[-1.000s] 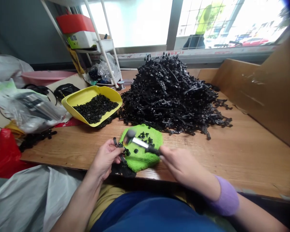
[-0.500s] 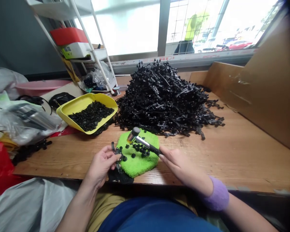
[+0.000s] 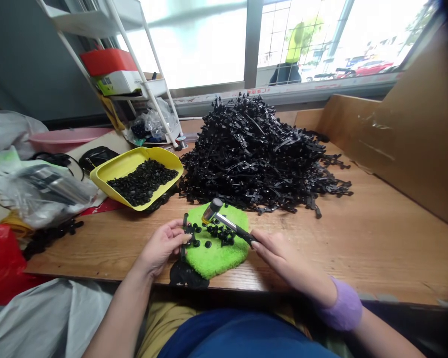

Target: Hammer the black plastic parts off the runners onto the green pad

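My left hand [image 3: 166,246] pinches a slim black plastic part [image 3: 185,221] with knobbed ends, at the left edge of a fluffy green cloth [image 3: 209,263]. The part stands nearly upright in the view, its middle partly hidden by my fingers. My right hand [image 3: 274,251] is wrapped round the black grip of a small two-faced mallet [image 3: 227,221]. Its head, with one black and one amber face, hovers over the cloth's far side. Several small round black caps [image 3: 222,233] lie on the cloth beneath it, and two or three more sit close to my left fingertips.
Behind the cloth rises a big pile of black plastic parts [image 3: 253,154]. A yellow scoop-shaped tray [image 3: 100,174] of small black pieces stands to its left. Cardboard [image 3: 406,144] walls the right side; a white rack [image 3: 158,99] stands at the back left. A black pad [image 3: 186,276] lies at the table's front edge.
The black part in my left hand has turned from a slant to nearly upright and come a little further over the cloth. The mallet holds about the same place above the cloth.
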